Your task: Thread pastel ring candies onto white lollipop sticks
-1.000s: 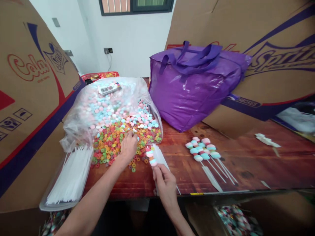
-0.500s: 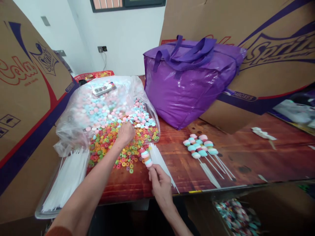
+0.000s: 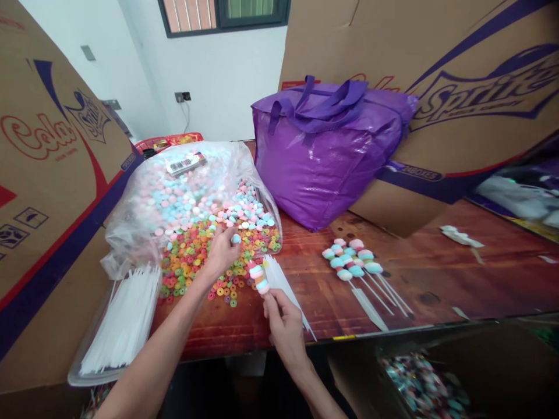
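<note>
My left hand [image 3: 222, 251] is over the heap of ring-shaped gummies [image 3: 187, 256], fingers closed on a small pale blue marshmallow [image 3: 236, 238] at their tips. In my right hand [image 3: 286, 323], thumb and fingers pinch the lower end of a candy skewer [image 3: 259, 278], held upright and leaning slightly left. Pink, white, blue and orange pieces are threaded on it. Its stick is mostly hidden by the hand. Beyond the rings lie loose pink, blue and white marshmallows [image 3: 255, 212], spilling from a clear plastic bag [image 3: 126, 198].
White sticks [image 3: 120, 323] fill a clear tray at left; more sticks [image 3: 286, 291] lie beside my right hand. Several finished skewers [image 3: 351, 259] lie to the right. A purple bag [image 3: 323, 169] stands behind, between cardboard boxes [image 3: 48, 192]. A crumpled white wrapper [image 3: 460, 235] lies far right.
My left hand has drawn slightly back, and a blue marshmallow now shows at its fingertips. My right hand holds the skewer in nearly the same place. The camera view has shifted slightly.
</note>
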Demonstrator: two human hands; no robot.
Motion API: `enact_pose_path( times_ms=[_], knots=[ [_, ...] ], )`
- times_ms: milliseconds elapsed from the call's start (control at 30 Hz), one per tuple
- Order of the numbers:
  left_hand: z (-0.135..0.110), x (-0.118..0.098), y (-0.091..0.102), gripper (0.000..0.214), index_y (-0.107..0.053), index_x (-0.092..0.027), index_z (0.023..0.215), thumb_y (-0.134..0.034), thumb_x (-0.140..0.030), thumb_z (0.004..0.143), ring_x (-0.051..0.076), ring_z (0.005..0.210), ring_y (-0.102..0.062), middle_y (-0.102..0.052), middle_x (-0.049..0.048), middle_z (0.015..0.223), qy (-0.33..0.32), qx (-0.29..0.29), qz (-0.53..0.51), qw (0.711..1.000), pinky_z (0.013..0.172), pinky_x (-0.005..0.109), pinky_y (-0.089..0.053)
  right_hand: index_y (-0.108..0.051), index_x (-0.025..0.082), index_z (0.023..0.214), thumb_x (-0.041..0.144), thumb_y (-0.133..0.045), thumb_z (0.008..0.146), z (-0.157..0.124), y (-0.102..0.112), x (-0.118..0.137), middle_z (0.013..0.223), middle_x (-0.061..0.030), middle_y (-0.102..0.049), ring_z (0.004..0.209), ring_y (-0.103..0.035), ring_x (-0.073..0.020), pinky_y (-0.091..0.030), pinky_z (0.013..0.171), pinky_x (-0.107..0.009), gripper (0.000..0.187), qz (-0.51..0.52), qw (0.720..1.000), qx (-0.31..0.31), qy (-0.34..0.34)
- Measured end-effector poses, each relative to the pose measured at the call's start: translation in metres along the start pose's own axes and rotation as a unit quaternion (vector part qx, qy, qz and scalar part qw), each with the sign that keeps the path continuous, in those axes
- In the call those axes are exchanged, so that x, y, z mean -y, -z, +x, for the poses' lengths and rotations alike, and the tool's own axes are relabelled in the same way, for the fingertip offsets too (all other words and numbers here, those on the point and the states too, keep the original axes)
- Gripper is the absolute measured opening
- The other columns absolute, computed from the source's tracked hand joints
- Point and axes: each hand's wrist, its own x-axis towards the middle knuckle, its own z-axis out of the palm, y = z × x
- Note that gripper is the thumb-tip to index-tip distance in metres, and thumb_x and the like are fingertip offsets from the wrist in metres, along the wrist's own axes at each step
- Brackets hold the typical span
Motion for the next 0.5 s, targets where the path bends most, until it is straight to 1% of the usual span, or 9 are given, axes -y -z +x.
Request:
enact_pose_path(
  times_ms=[33, 100, 167, 233, 300, 400, 500],
  knots=[
    [-0.007, 0.004, 0.001, 0.028, -0.069, -0.015, 0.1, -0.063, -0.012, 0.072, 0.02, 0.078, -0.062, -0.065, 0.0069, 0.09, 0.01, 0.011, -0.096, 0.995, 0.072, 0.031, -0.05, -0.051, 0.02, 0.069, 0.041, -0.045, 0.098, 0.001, 0.0, 0.002, 0.057, 0.0043, -0.045, 0.053, -0.044, -0.0115, -0.035, 0.053, -0.023, 0.036, -0.001, 1.0, 0.002, 0.004],
    [-0.023, 0.011, 0.002, 0.024, -0.069, -0.016, 0.092, -0.07, -0.02, 0.068, 0.017, 0.074, -0.062, -0.066, 0.0029, 0.083, 0.033, 0.026, -0.263, 0.964, 0.068, 0.027, -0.049, -0.049, 0.02, 0.067, 0.04, -0.045, 0.098, 0.002, 0.001, 0.005, 0.057, 0.0042, -0.046, 0.053, -0.044, -0.0114, -0.035, 0.053, -0.023, 0.036, -0.003, 1.0, 0.009, 0.01],
    [-0.039, 0.016, 0.002, 0.029, -0.069, -0.017, 0.091, -0.076, -0.025, 0.063, 0.016, 0.076, -0.063, -0.068, 0.002, 0.086, 0.046, 0.023, -0.352, 0.934, 0.069, 0.025, -0.05, -0.049, 0.02, 0.067, 0.039, -0.045, 0.098, 0.001, 0.0, 0.007, 0.056, 0.0044, -0.046, 0.053, -0.044, -0.0112, -0.034, 0.053, -0.022, 0.036, -0.004, 1.0, 0.021, 0.012],
    [-0.052, 0.021, 0.0, 0.03, -0.07, -0.018, 0.09, -0.079, -0.026, 0.062, 0.016, 0.078, -0.065, -0.07, 0.0025, 0.088, 0.052, 0.013, -0.38, 0.923, 0.071, 0.025, -0.051, -0.049, 0.02, 0.068, 0.039, -0.045, 0.098, -0.001, -0.001, 0.008, 0.057, 0.0046, -0.045, 0.051, -0.044, -0.0107, -0.033, 0.051, -0.022, 0.036, -0.004, 0.999, 0.04, 0.012],
    [-0.06, 0.025, -0.002, 0.031, -0.071, -0.018, 0.093, -0.078, -0.025, 0.064, 0.016, 0.077, -0.065, -0.072, 0.0035, 0.089, 0.055, 0.005, -0.383, 0.922, 0.069, 0.025, -0.052, -0.05, 0.02, 0.069, 0.039, -0.045, 0.098, -0.005, -0.002, 0.01, 0.056, 0.005, -0.044, 0.05, -0.042, -0.0102, -0.032, 0.05, -0.022, 0.035, -0.007, 0.998, 0.06, 0.009],
    [-0.067, 0.03, -0.006, 0.037, -0.071, -0.018, 0.104, -0.076, -0.025, 0.068, 0.017, 0.08, -0.067, -0.073, 0.0053, 0.096, 0.055, 0.002, -0.381, 0.923, 0.07, 0.026, -0.054, -0.052, 0.02, 0.071, 0.039, -0.045, 0.098, -0.008, -0.003, 0.011, 0.056, 0.0055, -0.042, 0.049, -0.039, -0.01, -0.03, 0.049, -0.022, 0.034, -0.022, 0.997, 0.075, 0.005],
    [-0.071, 0.034, -0.005, 0.033, -0.073, -0.019, 0.105, -0.073, -0.024, 0.072, 0.02, 0.09, -0.067, -0.072, 0.0072, 0.103, 0.026, -0.003, -0.358, 0.933, 0.077, 0.028, -0.055, -0.053, 0.019, 0.071, 0.039, -0.046, 0.098, -0.009, -0.002, 0.013, 0.057, 0.0051, -0.041, 0.052, -0.038, -0.0107, -0.029, 0.049, -0.023, 0.034, -0.046, 0.996, 0.071, 0.006]
  ],
)
